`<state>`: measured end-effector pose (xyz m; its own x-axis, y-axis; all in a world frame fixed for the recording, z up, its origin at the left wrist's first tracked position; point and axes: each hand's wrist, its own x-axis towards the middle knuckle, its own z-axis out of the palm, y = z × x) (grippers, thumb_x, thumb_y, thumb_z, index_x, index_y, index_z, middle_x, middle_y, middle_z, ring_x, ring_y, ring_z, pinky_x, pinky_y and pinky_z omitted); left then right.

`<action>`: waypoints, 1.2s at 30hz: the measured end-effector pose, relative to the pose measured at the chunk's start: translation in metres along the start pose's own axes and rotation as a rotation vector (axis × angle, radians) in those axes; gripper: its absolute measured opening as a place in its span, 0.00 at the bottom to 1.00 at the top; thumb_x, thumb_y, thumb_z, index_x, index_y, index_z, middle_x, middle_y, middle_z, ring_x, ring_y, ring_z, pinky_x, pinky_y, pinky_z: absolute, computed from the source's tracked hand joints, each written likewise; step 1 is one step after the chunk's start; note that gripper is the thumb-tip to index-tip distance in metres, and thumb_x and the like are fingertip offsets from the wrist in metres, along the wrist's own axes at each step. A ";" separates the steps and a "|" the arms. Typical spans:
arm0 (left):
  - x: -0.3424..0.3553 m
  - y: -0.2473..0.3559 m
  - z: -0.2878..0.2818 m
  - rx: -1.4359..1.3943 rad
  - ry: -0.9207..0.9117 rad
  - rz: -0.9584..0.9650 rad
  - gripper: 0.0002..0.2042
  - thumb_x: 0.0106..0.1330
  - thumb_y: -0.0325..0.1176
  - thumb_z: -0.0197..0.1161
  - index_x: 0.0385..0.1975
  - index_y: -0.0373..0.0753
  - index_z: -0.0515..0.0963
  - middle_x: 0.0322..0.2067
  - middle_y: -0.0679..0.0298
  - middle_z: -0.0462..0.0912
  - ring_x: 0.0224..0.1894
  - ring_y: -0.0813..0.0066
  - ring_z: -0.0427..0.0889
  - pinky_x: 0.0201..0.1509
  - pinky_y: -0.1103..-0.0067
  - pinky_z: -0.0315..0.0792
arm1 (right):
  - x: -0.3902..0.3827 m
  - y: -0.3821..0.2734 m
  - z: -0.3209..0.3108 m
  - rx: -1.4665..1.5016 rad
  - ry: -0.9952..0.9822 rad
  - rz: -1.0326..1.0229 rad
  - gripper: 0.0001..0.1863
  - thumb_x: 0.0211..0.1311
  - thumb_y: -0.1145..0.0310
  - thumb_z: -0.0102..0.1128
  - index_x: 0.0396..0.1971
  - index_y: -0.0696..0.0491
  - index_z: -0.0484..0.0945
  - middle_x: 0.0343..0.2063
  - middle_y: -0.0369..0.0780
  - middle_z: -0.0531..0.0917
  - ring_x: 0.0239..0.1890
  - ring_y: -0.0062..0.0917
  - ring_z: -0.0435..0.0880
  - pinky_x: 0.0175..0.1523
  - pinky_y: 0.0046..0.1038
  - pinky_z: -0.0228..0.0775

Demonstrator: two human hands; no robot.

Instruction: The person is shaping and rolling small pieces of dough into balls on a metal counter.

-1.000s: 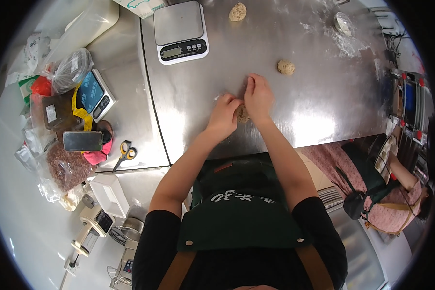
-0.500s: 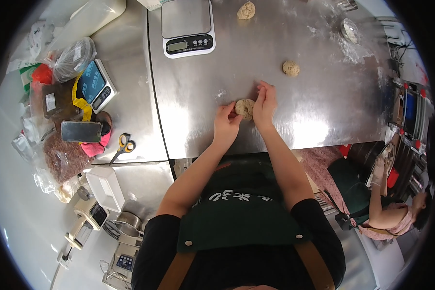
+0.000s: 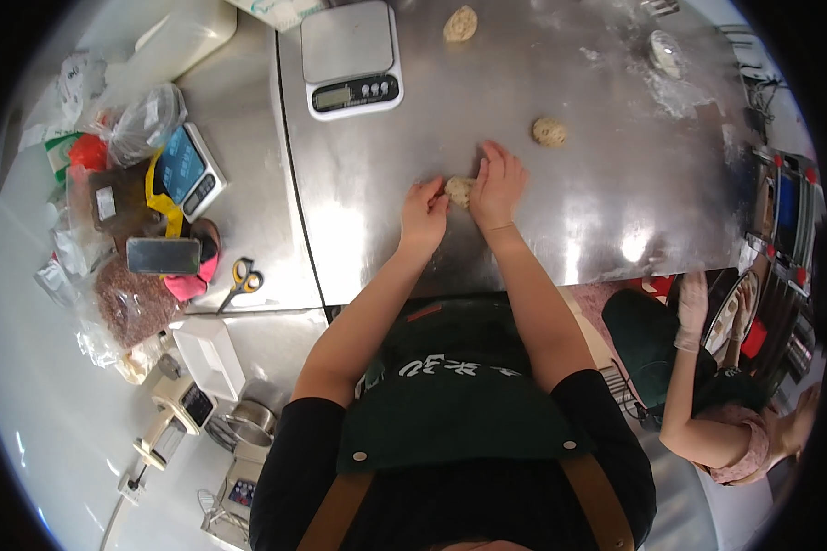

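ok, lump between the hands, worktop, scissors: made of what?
Lump: probably dough, matte, pale with dark flecks. Worktop: likely stainless steel, satin finish, from its grey sheen and blurred glare. Scissors: handles look plastic, black and yellow-orange; blades presumably metal, finish unclear.

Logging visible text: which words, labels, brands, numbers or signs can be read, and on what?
Lettering is located here, not copied.
Dark green apron: white characters.
Grey-plated scale: panel marks too small to read.
Blue-topped scale: print too blurred.
Brown package: white label, too small.
Pale item, top edge: green markings, cut off.
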<state>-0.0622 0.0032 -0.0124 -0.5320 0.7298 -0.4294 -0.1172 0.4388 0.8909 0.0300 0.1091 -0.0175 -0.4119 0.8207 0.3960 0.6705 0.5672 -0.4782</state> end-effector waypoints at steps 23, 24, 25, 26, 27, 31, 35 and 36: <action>-0.004 0.016 0.005 0.279 -0.067 0.317 0.16 0.58 0.17 0.47 0.47 0.30 0.73 0.43 0.51 0.73 0.42 0.53 0.75 0.47 0.69 0.70 | -0.012 -0.013 -0.004 0.048 -0.027 0.286 0.14 0.60 0.70 0.51 0.46 0.51 0.74 0.45 0.41 0.76 0.47 0.38 0.73 0.50 0.40 0.60; -0.007 0.021 0.006 0.278 -0.071 0.318 0.16 0.58 0.17 0.47 0.47 0.30 0.73 0.43 0.51 0.73 0.42 0.53 0.75 0.47 0.69 0.70 | -0.012 -0.013 -0.007 0.098 -0.079 0.327 0.13 0.60 0.70 0.51 0.46 0.52 0.74 0.45 0.41 0.76 0.48 0.38 0.73 0.50 0.40 0.60; -0.012 0.025 0.008 0.243 -0.090 0.282 0.17 0.59 0.17 0.47 0.47 0.29 0.73 0.43 0.51 0.73 0.42 0.53 0.75 0.48 0.70 0.70 | -0.011 -0.014 -0.008 0.096 -0.078 0.331 0.13 0.60 0.70 0.51 0.46 0.52 0.74 0.45 0.41 0.76 0.48 0.38 0.73 0.50 0.40 0.60; -0.017 0.029 0.010 0.210 -0.110 0.244 0.17 0.59 0.17 0.46 0.48 0.28 0.72 0.44 0.50 0.73 0.43 0.53 0.75 0.48 0.70 0.70 | -0.009 -0.014 -0.009 0.136 -0.056 0.368 0.13 0.61 0.69 0.51 0.46 0.52 0.74 0.45 0.41 0.76 0.48 0.38 0.73 0.50 0.40 0.59; -0.024 0.030 0.011 0.212 -0.115 0.241 0.17 0.59 0.17 0.46 0.48 0.28 0.72 0.44 0.50 0.73 0.43 0.53 0.75 0.48 0.70 0.70 | -0.008 -0.017 -0.011 0.177 -0.034 0.406 0.14 0.61 0.68 0.51 0.46 0.52 0.73 0.45 0.41 0.76 0.48 0.38 0.73 0.50 0.41 0.59; -0.049 0.037 0.020 0.208 -0.047 0.284 0.19 0.60 0.16 0.46 0.52 0.30 0.70 0.45 0.51 0.73 0.47 0.58 0.75 0.51 0.72 0.70 | -0.013 -0.025 -0.011 0.002 0.044 0.270 0.14 0.61 0.69 0.51 0.46 0.53 0.73 0.44 0.42 0.76 0.47 0.38 0.73 0.49 0.41 0.59; -0.049 0.026 0.022 0.131 -0.023 0.230 0.25 0.57 0.14 0.44 0.59 0.31 0.63 0.48 0.50 0.72 0.50 0.57 0.74 0.56 0.73 0.69 | -0.015 -0.008 -0.012 -0.071 0.069 0.246 0.14 0.61 0.69 0.51 0.46 0.53 0.72 0.44 0.42 0.77 0.46 0.38 0.74 0.48 0.40 0.59; -0.041 0.021 0.020 0.135 -0.030 0.230 0.25 0.57 0.14 0.44 0.59 0.31 0.63 0.48 0.50 0.72 0.50 0.57 0.74 0.56 0.73 0.69 | -0.014 -0.006 -0.012 -0.083 0.068 0.217 0.14 0.60 0.70 0.51 0.46 0.53 0.73 0.44 0.42 0.77 0.46 0.38 0.74 0.47 0.39 0.59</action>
<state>-0.0256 -0.0072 0.0208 -0.5062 0.8328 -0.2240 0.1175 0.3240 0.9387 0.0389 0.0928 -0.0110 -0.2125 0.9145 0.3442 0.7884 0.3685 -0.4925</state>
